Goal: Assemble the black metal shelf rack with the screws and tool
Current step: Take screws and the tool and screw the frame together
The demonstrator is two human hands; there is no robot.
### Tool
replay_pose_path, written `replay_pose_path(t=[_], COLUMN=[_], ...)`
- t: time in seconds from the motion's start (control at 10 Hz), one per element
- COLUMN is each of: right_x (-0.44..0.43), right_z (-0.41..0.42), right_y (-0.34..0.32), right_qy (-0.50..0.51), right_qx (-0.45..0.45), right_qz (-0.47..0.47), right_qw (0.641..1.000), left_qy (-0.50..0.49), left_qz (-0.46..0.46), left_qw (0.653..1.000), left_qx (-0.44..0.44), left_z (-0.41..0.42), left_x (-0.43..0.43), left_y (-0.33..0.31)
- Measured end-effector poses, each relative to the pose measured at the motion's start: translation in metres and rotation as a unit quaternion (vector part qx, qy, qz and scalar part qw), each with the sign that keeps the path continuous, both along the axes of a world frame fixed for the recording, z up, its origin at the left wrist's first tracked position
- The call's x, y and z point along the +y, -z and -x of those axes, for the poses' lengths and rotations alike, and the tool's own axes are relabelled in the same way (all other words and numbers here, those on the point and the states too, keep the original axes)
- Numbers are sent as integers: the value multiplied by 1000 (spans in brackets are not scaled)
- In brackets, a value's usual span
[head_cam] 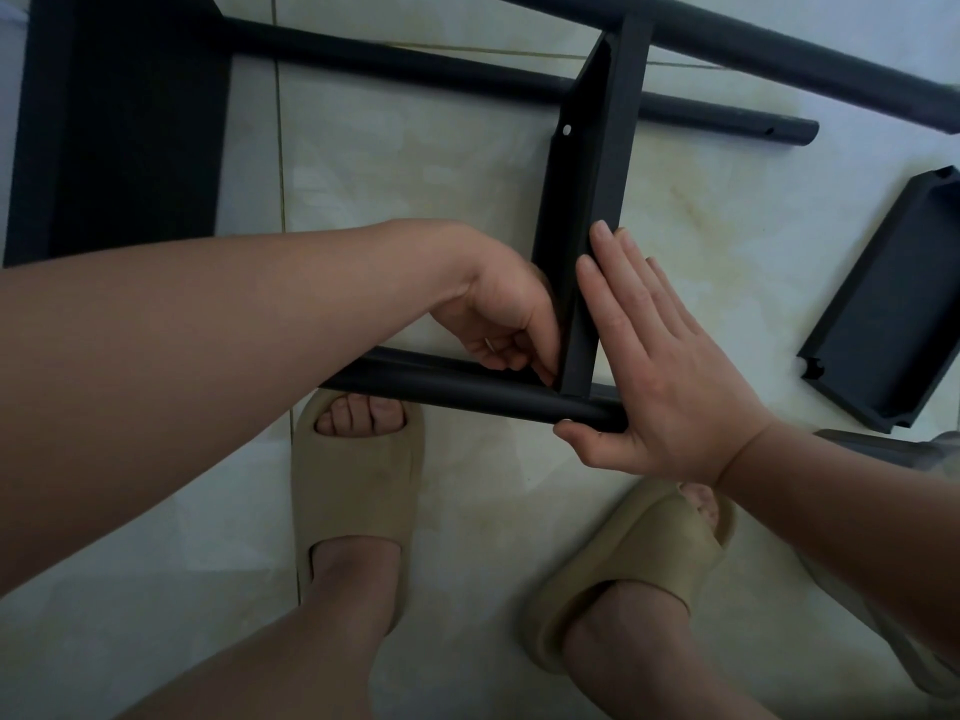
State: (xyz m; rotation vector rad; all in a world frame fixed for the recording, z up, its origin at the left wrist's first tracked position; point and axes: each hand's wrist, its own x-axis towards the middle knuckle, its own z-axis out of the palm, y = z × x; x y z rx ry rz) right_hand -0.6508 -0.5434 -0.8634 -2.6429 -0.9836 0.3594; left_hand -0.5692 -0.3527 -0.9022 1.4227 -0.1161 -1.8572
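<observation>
A black shelf panel (592,163) stands on edge between a near black tube (467,392) and far tubes (415,65). My right hand (654,356) lies flat against the panel's right face, fingers straight, thumb under the near tube's end. My left hand (504,314) reaches inside the corner where panel meets tube, fingers curled and pinching something small there; a thin pale metal bit shows by its fingers, too small to name. A second, larger panel (119,127) stands at the rack's left end.
A loose black shelf panel (888,304) lies on the pale tiled floor at the right. Another long tube (810,59) crosses the top right. My feet in tan slippers (358,485) stand just under the near tube. A grey object (893,449) shows at the right edge.
</observation>
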Motion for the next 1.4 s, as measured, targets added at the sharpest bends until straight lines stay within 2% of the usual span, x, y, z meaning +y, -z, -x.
replay_pose_path(t=[0.9,1.4], right_x=[0,-1], right_z=[1,0], right_y=[0,1], right_qy=[1,0], right_qx=[-3,-1], right_qz=[-2,-3], right_qw=[1000,1000], left_qy=[5,-6], left_qz=[9,9], left_qw=[1000,1000], left_qx=[24,1], left_z=[-1,0], left_x=[6,4], left_y=[2,1])
